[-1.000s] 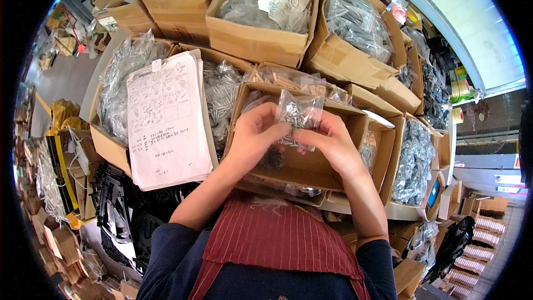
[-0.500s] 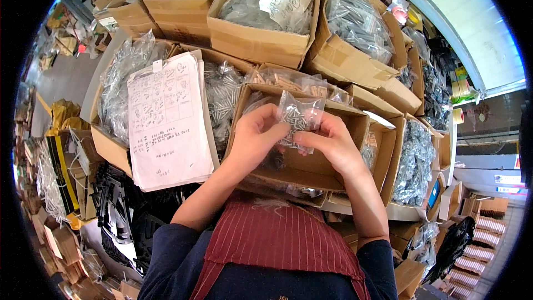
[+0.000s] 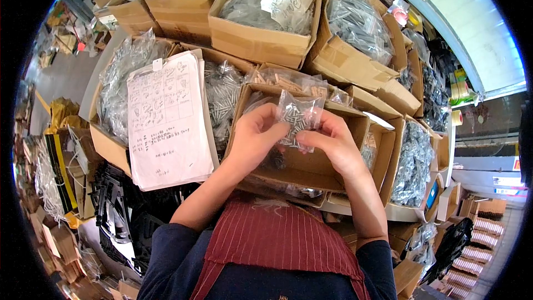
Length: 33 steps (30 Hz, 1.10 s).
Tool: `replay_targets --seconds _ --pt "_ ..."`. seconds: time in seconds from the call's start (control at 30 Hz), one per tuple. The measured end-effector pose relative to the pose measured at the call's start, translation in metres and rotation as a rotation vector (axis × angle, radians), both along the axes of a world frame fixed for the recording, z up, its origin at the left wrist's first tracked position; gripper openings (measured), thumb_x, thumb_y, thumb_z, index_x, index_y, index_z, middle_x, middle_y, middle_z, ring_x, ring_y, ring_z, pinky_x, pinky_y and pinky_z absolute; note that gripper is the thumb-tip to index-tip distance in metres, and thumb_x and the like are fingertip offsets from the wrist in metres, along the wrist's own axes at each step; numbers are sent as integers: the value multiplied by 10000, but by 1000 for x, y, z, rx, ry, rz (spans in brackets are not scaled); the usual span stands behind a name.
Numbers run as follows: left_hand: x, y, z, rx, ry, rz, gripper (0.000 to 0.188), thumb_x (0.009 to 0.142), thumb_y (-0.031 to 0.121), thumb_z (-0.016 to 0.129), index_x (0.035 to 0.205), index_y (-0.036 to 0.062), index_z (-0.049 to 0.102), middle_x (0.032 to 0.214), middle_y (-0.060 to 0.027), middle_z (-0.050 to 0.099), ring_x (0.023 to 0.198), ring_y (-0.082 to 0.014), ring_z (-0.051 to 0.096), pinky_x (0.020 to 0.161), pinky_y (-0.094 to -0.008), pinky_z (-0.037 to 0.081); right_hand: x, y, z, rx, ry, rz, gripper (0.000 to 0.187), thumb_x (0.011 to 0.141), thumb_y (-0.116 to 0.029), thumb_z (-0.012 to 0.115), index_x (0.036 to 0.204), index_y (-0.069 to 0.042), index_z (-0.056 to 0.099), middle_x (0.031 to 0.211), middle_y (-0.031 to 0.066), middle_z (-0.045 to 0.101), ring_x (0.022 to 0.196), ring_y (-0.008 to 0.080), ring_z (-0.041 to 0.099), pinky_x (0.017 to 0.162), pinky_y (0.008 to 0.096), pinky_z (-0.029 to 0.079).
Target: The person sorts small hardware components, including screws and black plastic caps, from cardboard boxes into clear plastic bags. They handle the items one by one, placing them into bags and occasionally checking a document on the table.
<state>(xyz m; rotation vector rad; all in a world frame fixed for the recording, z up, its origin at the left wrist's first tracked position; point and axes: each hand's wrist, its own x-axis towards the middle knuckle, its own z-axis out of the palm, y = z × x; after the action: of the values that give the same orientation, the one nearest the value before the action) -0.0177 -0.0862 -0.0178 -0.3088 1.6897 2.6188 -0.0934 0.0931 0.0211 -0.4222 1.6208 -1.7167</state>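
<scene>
Between my two hands is a clear plastic bag of screws [image 3: 298, 118], its top edge sticking up above the fingers. My left hand [image 3: 261, 133] pinches the bag's left side, thumb across the front. On the other side my right hand [image 3: 332, 138] grips it with thumb and bent fingers. Both hands are over an open cardboard box [image 3: 311, 173] whose brown bottom shows at the right. Some dark bagged pieces lie at that box's left end, partly hidden by my left hand. Behind the bag, small bags of wooden dowels [image 3: 288, 81] lie in another box.
Left of my hands, a stack of handwritten sheets [image 3: 166, 128] rests on boxes of bagged hardware. Cartons of bagged metal parts [image 3: 261, 11] line the back. At right stands a box of grey bagged fittings [image 3: 413, 161]. Black plastic parts [image 3: 119, 211] lie at lower left.
My right thumb has shifted slightly on the bag of screws. Both hands otherwise keep their place and their hold.
</scene>
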Motion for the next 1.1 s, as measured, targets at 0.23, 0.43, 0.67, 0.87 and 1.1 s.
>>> replay_targets --seconds 0.23,0.43,0.67,0.87,1.1 --pt "0 0 1 -4 -4 2 117 912 81 642 1002 6 633 888 -29 685 758 -87 635 588 -245 528 -1 -1 1 3 4 0 211 880 -45 674 1084 -1 644 858 32 671 711 104 613 655 251 495" --pt "0 0 -1 5 -17 2 121 914 90 638 1005 11 636 891 -21 686 764 -81 635 596 -242 526 -1 -1 2 -10 12 -7 173 894 -66 665 1054 -3 649 835 29 662 697 107 601 638 259 480" --pt "1 -1 1 -5 -19 -4 132 912 95 637 1005 2 637 893 -27 684 766 -84 633 597 -241 524 -1 -1 2 15 24 -8 124 904 -74 666 1012 -17 651 824 24 660 695 105 599 634 251 473" --pt "0 0 0 2 -14 -4 121 909 81 635 998 -2 636 886 -31 679 761 -86 630 591 -241 523 -2 -1 2 16 29 -3 91 907 -71 663 982 -21 646 813 24 662 696 102 605 632 245 473" --pt "1 -1 -1 16 -5 -10 102 910 71 633 981 -2 632 879 -25 672 756 -86 627 588 -243 520 -2 -1 0 32 27 1 85 904 -77 666 971 -30 645 786 27 667 676 106 614 627 241 478"
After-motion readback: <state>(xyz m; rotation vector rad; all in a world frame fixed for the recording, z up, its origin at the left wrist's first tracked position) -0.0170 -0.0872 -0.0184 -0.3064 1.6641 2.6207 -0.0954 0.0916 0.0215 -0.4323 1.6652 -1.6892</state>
